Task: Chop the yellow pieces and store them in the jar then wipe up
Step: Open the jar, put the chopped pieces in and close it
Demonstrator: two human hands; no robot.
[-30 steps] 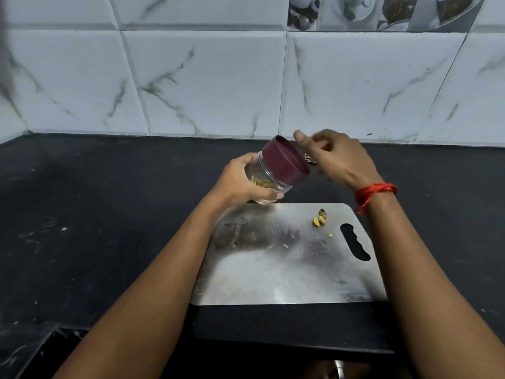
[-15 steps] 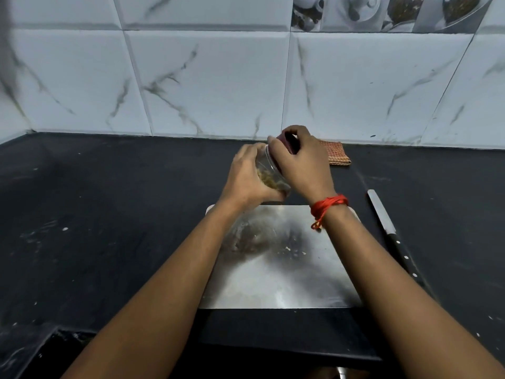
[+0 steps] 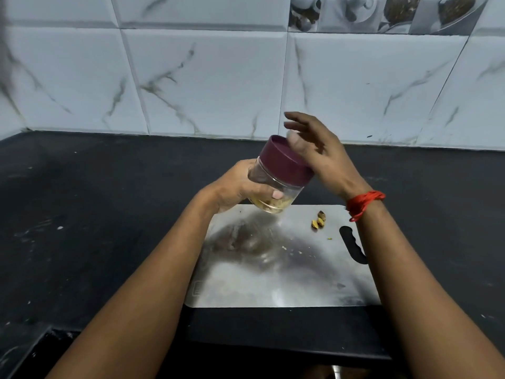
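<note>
One clear jar [image 3: 276, 184], tilted, with its one maroon lid [image 3: 284, 160] on, is held in the air over the far edge of the single steel board [image 3: 287, 283]. Chopped yellow bits [image 3: 270, 206] lie in its lowest corner. My left hand [image 3: 235, 187] grips the jar's body, fingers curled round it. My right hand [image 3: 319, 151] is beside the lid, fingers [image 3: 297, 117] spread and loose; I cannot tell whether it touches. Three yellow pieces [image 3: 318, 220] lie on the board by its handle slot. Black counter [image 3: 95, 214] lies beneath.

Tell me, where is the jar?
In the head view the jar is mid-frame, tilted in the left hand above the far edge of the steel board, with the right hand beside its maroon lid.
</note>
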